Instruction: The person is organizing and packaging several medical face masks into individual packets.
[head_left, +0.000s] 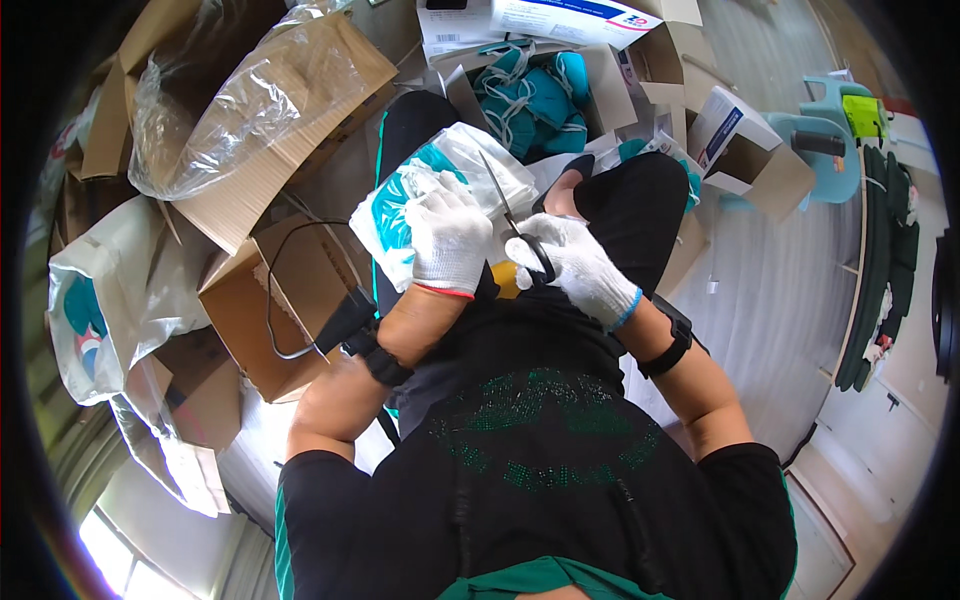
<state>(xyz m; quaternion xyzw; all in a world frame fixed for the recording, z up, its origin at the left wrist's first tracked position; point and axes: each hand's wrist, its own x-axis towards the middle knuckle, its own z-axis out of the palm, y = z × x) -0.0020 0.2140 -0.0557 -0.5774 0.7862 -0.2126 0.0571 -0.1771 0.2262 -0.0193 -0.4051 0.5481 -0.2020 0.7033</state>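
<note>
My left hand (447,235), in a white knit glove, grips a clear plastic bag (515,180) resting over my left leg. Teal material shows through the plastic. White-gloved too, my right hand (585,270) is closed round the black handles of a pair of scissors (503,193). The scissors' blades point up and to the left, beside the bag. Whether they touch the plastic I cannot tell. Just beyond the bag, an open box (610,95) holds a heap of teal face masks (530,100) with white straps.
Cardboard boxes (290,300) and a flattened carton under clear plastic film (245,115) lie on the left. A white sack (140,270) stands at far left. On the right are an open white carton (740,150) and a light blue plastic stool (825,140).
</note>
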